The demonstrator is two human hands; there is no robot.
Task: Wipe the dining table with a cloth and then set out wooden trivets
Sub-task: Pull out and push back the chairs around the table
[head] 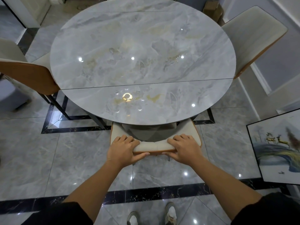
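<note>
Head view: left hand (123, 149) and right hand (183, 148) curl their fingers (127, 139) round the chair backrest (155, 146).

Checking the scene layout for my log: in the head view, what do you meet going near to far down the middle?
The shoes → near chair, its backrest gripped by the left hand and right hand → round table → cardboard box on the floor beyond.
</note>
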